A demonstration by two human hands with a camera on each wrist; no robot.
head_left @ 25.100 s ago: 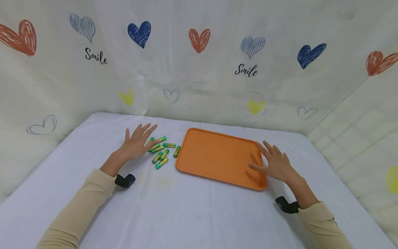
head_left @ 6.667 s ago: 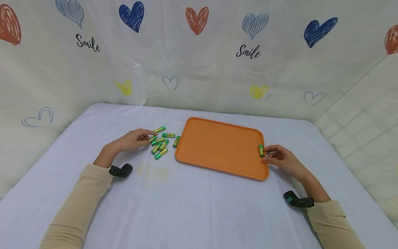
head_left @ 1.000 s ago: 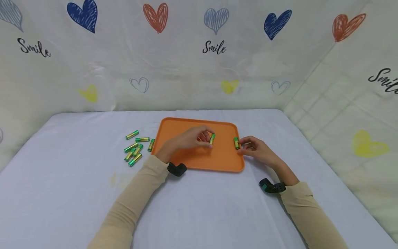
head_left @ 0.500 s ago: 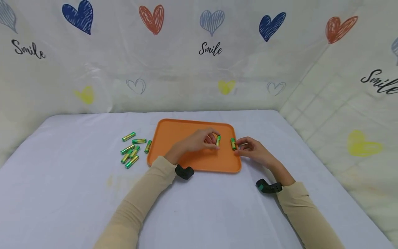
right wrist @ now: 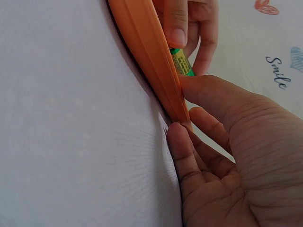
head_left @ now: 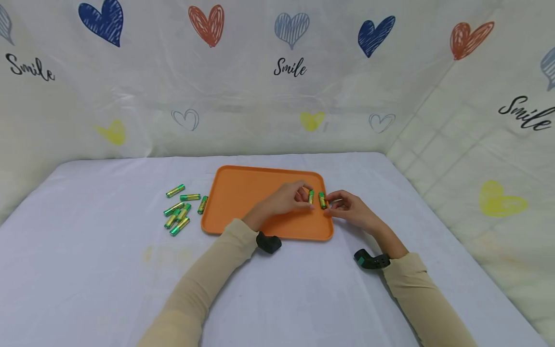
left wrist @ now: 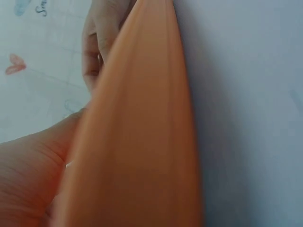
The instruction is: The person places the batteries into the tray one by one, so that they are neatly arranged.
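My left hand pinches a green-and-gold battery, held nearly in line with the viewing direction over the right part of an orange tray. Just to its right, a second battery sits inside the tray's right rim. Thumb and index finger of my right hand hold that second battery at its right side. In the right wrist view the right thumb and index reach behind the tray rim, which hides their tips. A battery shows between the two thumbs there. The tray edge covers most of the left wrist view.
Several loose batteries lie in a cluster on the white tablecloth, left of the tray. One more battery is close by the tray's left rim. A white curtain printed with hearts hangs behind the table.
Both hands were raised and spread at first. Later the right hand held a battery at the right rim; since then the left hand has carried another from the cluster rightward, close beside it.
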